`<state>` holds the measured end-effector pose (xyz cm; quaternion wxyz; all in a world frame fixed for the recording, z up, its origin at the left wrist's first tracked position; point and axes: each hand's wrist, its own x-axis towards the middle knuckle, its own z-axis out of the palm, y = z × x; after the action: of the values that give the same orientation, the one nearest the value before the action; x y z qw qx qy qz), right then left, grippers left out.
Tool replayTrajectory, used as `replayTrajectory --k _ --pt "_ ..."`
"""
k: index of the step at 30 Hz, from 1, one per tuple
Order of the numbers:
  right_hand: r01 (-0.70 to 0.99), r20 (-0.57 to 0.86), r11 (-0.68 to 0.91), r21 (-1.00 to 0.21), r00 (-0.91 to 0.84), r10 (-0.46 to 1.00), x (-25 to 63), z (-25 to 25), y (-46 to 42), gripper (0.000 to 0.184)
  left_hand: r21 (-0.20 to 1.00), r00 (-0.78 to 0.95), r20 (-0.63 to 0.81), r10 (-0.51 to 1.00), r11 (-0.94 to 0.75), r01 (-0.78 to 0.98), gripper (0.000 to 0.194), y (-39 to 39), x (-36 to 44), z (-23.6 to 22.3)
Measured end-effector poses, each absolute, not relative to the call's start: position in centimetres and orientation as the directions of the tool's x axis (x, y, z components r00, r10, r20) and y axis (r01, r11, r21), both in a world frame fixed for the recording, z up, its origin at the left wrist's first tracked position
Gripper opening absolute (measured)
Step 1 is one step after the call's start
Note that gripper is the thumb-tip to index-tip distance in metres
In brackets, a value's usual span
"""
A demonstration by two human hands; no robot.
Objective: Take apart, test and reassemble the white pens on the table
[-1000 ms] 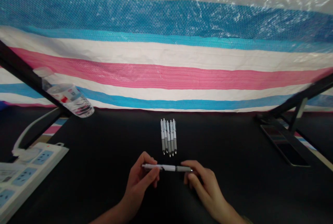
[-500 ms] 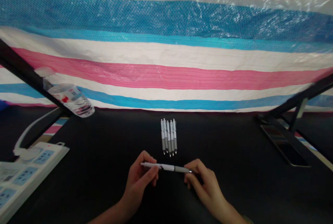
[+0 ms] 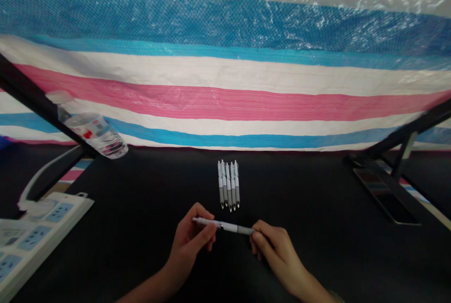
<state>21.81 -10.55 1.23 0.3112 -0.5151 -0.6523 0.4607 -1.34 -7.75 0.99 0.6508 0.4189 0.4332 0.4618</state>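
A white pen with a grey grip (image 3: pixel 229 227) lies almost level between my two hands, just above the black table. My left hand (image 3: pixel 193 237) pinches its clip end between thumb and fingers. At the other end, the thumb and forefinger of my right hand (image 3: pixel 273 246) close over the tip, which is hidden by them. Beyond the held pen, several matching white and grey pens (image 3: pixel 229 185) lie side by side in a row, their tips toward me.
A white power strip (image 3: pixel 45 237) with a plugged-in cable sits at the left. Behind it a clear water bottle (image 3: pixel 97 134) stands near a black bar. At the right lies a dark phone (image 3: pixel 385 197). A striped plastic sheet (image 3: pixel 225 103) hangs across the table's back edge.
My right thumb and forefinger have closed over the pen's tip, which showed before. The pen has shifted slightly to the right at its clip end. The row of pens is unmoved.
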Motion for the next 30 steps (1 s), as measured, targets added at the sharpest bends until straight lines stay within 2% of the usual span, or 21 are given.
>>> replayTrajectory --k 7,13,17,20,25,27,30 --pt "0.350 -0.109 -0.011 -0.937 -0.260 0.959 21.6 0.9 -10.5 0.049 0.966 0.212 -0.119 0.970 0.162 -0.199 0.030 -7.4 -1.1 1.3" --pt "0.405 -0.112 0.027 -0.914 -0.315 0.942 21.1 1.6 -10.5 0.042 0.978 0.187 0.026 0.982 0.014 -0.208 0.021 -7.0 -0.3 2.1" --pt "0.415 -0.125 0.027 -0.910 -0.335 0.934 21.0 2.0 -10.5 0.036 0.972 0.197 -0.035 0.980 0.079 -0.220 0.019 -6.5 -0.5 2.2" --pt "0.412 -0.131 0.020 -0.911 -0.334 0.933 21.1 1.9 -10.6 0.035 0.968 0.173 -0.053 0.983 0.093 -0.231 0.027 -6.1 -0.8 2.0" --pt "0.427 -0.130 0.023 -0.904 -0.326 0.936 21.2 1.7 -10.7 0.037 0.959 0.213 -0.092 0.973 0.145 -0.245 0.071 -5.5 -1.0 1.7" --pt "0.424 -0.131 0.023 -0.905 -0.330 0.935 21.2 1.7 -10.8 0.037 0.962 0.242 -0.080 0.967 0.139 -0.235 0.073 -5.3 -1.0 1.4" --pt "0.415 -0.123 0.028 -0.909 -0.332 0.935 21.2 1.7 -10.8 0.037 0.965 0.272 -0.067 0.960 0.131 -0.226 0.061 -5.1 -1.0 1.1"
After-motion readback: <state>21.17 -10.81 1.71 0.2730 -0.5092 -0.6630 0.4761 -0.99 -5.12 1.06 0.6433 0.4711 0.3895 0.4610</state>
